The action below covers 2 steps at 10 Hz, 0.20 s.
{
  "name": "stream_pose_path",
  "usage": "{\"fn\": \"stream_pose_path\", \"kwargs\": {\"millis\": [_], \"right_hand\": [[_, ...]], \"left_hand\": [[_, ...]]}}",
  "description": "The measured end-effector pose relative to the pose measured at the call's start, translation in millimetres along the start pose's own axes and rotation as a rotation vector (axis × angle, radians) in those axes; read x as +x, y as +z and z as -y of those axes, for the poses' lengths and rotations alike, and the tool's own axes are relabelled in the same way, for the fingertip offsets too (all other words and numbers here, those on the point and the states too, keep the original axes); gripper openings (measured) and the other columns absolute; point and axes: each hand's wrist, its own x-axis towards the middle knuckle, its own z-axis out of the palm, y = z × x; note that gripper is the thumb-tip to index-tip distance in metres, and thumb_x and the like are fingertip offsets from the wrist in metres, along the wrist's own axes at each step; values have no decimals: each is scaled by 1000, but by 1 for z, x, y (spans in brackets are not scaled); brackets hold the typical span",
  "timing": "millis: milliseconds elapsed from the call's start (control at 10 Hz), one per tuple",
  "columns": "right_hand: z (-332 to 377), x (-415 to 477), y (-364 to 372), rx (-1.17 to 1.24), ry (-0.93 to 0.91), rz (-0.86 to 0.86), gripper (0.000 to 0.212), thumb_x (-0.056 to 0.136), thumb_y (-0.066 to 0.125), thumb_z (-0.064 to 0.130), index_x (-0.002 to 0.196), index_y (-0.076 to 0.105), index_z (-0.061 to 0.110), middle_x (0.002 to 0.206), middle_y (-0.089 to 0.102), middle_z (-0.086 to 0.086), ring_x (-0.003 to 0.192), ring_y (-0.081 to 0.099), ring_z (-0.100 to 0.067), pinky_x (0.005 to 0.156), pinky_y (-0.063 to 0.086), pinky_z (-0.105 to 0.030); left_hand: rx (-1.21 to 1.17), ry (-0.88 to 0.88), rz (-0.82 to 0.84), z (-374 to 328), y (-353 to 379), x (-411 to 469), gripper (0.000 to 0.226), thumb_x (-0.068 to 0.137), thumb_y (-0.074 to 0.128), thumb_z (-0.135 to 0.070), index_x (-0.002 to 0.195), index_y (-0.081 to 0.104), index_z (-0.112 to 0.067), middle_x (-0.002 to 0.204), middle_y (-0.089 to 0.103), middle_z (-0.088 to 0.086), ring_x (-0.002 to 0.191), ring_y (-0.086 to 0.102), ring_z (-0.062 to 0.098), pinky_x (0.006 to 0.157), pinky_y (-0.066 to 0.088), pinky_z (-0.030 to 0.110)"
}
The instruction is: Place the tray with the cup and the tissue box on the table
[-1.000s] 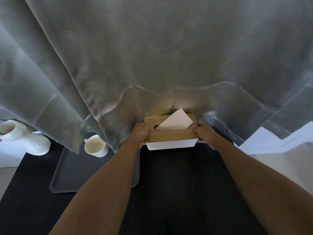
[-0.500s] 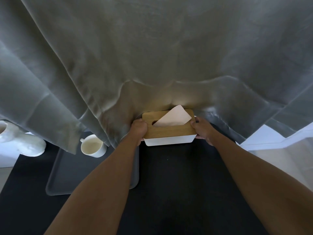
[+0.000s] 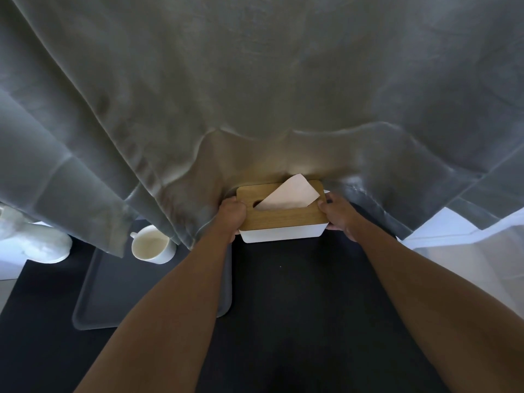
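A white tissue box [image 3: 280, 235] with a wooden lid and a tissue sticking out sits at the far edge of the black table [image 3: 297, 307], against the curtain. My left hand [image 3: 232, 215] grips its left end and my right hand [image 3: 336, 215] grips its right end. A grey tray [image 3: 119, 296] lies to the left on the table, partly under my left forearm. A white cup [image 3: 151, 248] stands at the tray's far end, its handle to the left, half under the curtain's hem.
A heavy grey curtain [image 3: 255, 95] hangs over the far edge of the table and fills the upper view. A white ceramic ornament [image 3: 42, 245] stands at the far left. A white ledge [image 3: 442, 231] shows at the right.
Both hands stay on the tissue box, which has shifted slightly away from me toward the curtain. The cup and tray keep their places.
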Motion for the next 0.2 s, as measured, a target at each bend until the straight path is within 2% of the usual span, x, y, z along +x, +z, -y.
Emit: {"fn": "stream_pose_path", "kwargs": {"millis": [100, 200], "right_hand": [[-1, 0, 0, -17, 11, 10, 45, 99, 43, 30, 142, 39, 18, 136, 50, -10, 120, 54, -28, 97, 52, -46], [2, -6, 0, -105, -21, -28, 57, 98, 45, 37, 150, 28, 20, 150, 40, -10, 133, 44, -30, 107, 42, -48]], "left_hand": [[-9, -11, 14, -1, 0, -2, 39, 96, 36, -17, 128, 57, -14, 122, 57, 10, 108, 57, 30, 93, 53, 49], [-8, -48, -5, 8, -4, -4, 34, 97, 38, -26, 121, 58, -12, 119, 58, 9, 109, 57, 28, 91, 52, 43]]}}
